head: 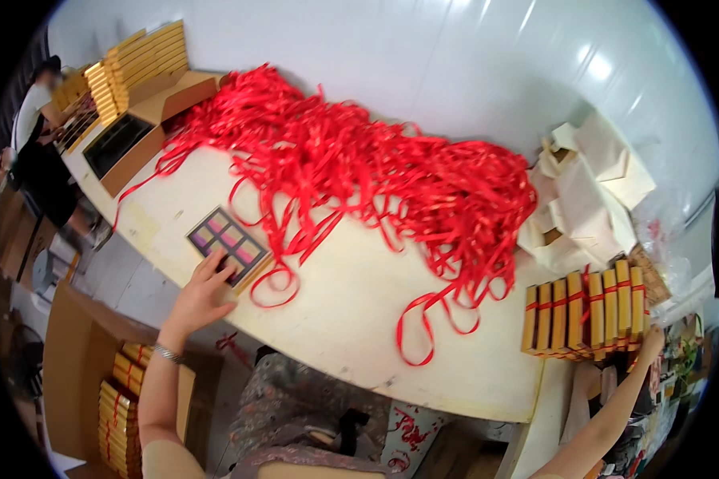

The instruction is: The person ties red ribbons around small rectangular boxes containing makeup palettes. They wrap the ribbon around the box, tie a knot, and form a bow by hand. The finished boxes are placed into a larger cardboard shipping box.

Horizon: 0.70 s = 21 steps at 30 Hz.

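My left hand (199,300) has its fingertips on a flat gold-edged box (230,242) with a dark, six-pane top showing pink, purple and yellow. Its fingers are spread, with the thumb apart near the table's front edge. At the far right, my right hand (653,346) touches the end of a row of gold boxes (575,311) standing on edge and tied with red ribbon. Its fingers are partly hidden, so a grip cannot be made out. A large heap of red ribbon (359,155) covers the back of the table, with loose loops trailing forward.
An open cardboard carton (133,170) stands at the table's left end, before stacked gold boxes (150,57). Cream-coloured bags (593,191) lie back right. Below left, a carton (75,371) holds ribbon-tied gold boxes (118,419). Another person (42,114) stands at far left.
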Each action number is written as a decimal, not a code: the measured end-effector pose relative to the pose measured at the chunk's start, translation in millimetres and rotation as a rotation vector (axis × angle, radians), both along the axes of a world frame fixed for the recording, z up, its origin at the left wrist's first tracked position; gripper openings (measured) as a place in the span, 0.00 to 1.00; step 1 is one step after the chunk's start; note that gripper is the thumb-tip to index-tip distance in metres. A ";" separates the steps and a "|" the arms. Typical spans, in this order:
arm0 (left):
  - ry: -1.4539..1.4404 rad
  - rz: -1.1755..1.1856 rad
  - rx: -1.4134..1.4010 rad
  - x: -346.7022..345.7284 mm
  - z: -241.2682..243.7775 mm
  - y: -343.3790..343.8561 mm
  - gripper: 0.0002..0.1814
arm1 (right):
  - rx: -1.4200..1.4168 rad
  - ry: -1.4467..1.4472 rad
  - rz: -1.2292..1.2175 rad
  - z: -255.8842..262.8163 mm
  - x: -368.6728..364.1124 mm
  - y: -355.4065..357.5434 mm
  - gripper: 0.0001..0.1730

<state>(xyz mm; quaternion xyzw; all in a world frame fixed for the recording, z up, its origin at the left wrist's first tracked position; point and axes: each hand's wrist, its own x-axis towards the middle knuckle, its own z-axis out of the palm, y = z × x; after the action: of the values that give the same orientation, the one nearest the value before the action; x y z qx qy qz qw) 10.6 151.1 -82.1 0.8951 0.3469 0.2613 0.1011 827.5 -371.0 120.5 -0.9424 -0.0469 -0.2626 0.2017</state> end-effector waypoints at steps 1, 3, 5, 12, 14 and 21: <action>0.054 0.032 0.059 -8.8 -2.1 -6.8 0.32 | -0.102 -0.127 -0.177 -2.8 -35.0 41.2 0.20; 0.085 0.049 0.261 -3.9 -2.1 -15.0 0.29 | -0.100 -0.859 0.206 5.9 -79.4 79.0 0.19; 0.061 0.045 0.346 -6.8 -8.7 -22.9 0.28 | 0.190 -0.736 0.677 -25.2 -191.3 174.5 0.20; -0.076 0.099 0.252 4.4 -29.2 -39.6 0.27 | -0.206 -0.018 1.992 -191.5 -533.1 408.2 0.14; 0.007 0.134 0.253 1.0 -25.7 -56.7 0.28 | -0.324 0.074 1.887 -232.6 -531.0 446.1 0.09; -0.222 -0.185 0.123 41.1 -24.7 -116.4 0.23 | 1.402 0.203 0.833 -109.2 -302.5 379.4 0.08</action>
<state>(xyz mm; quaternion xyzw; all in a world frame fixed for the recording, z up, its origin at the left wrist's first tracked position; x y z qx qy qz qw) 51.7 34.7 -106.8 0.8934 0.2329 0.3689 0.1074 525.0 8.4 11.3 -0.5220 -0.1994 -0.0479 0.8279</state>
